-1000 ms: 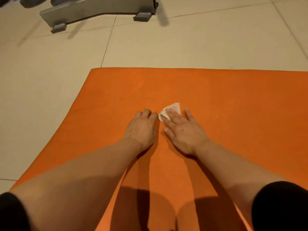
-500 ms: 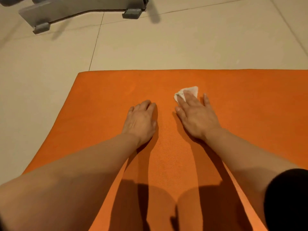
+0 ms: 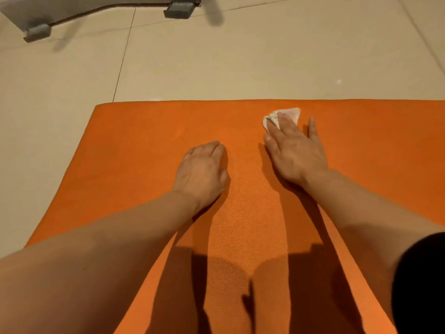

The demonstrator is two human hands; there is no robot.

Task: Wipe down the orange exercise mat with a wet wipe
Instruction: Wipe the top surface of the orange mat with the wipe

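Orange exercise mat [image 3: 149, 145] lies flat on a beige tiled floor [image 3: 265, 63]; its far edge runs straight across the frame and its left edge angles toward the near-left corner. Mat surface shows a fine pebbled texture, strong arm shadows in the near middle. Grout lines cross the floor beyond the mat. Top left: base of a grey metal frame [image 3: 45, 10] standing on two dark rubber feet [image 3: 179, 10]; the rest of it is out of frame.

Right hand [image 3: 295, 150] is palm-down on the mat near the far edge, fingers straight and spread, fingertips pressing a crumpled white wet wipe [image 3: 287, 114] flat onto the mat; wipe sticks out ahead of the fingers, just short of the far edge. Left hand [image 3: 202, 171] rests palm-down on the mat, apart from the right hand, fingers together and relaxed, holding nothing. Black sleeve [image 3: 419, 280] visible on the right arm at the lower right
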